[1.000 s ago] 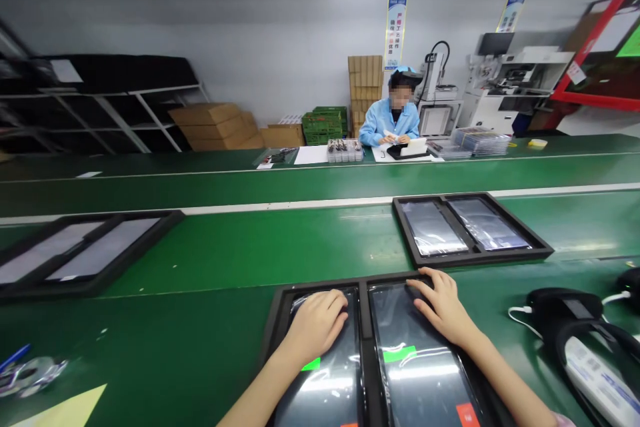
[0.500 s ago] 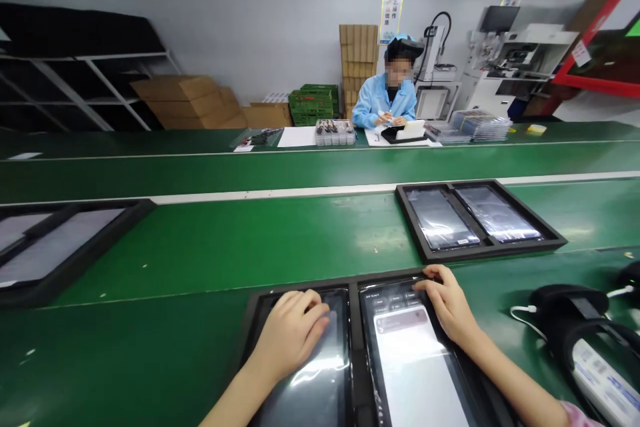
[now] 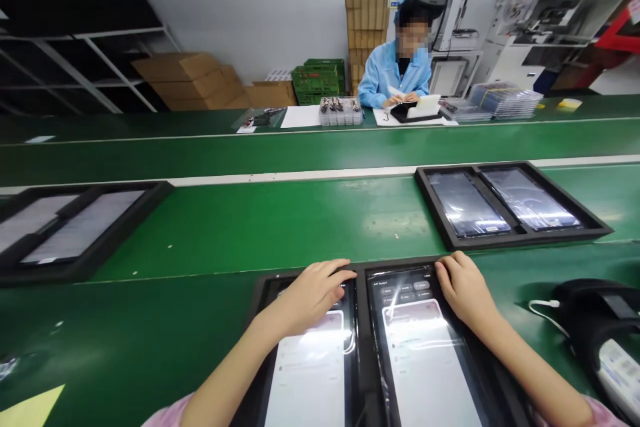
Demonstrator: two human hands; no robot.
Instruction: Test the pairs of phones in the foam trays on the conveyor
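In front of me lies a black two-compartment tray [image 3: 367, 347]. Each compartment holds a tablet under clear film. The left tablet [image 3: 313, 374] has a lit screen, and so does the right tablet [image 3: 425, 354], with rows of small tiles near its top. My left hand [image 3: 315, 297] lies across the upper part of the left tablet, fingers stretched toward the tray's middle divider; it is open and grips nothing. At the far right corner, my right hand [image 3: 465, 287] has its fingers bent over the tray's rim, thumb beside the right tablet's edge.
Another tray [image 3: 523, 234] with two dark tablets lies beyond on the right, and a third tray [image 3: 75, 267] is at left. A black device with a white cable [image 3: 545, 304] sits at right. Yellow paper [image 3: 35, 407] lies lower left. Across the bench, a person in blue [image 3: 395, 74] works.
The left tablet's screen has gone from dark to lit. My left hand has moved up and right over it. My right hand's fingers have drawn in at the corner. The view has tilted down.
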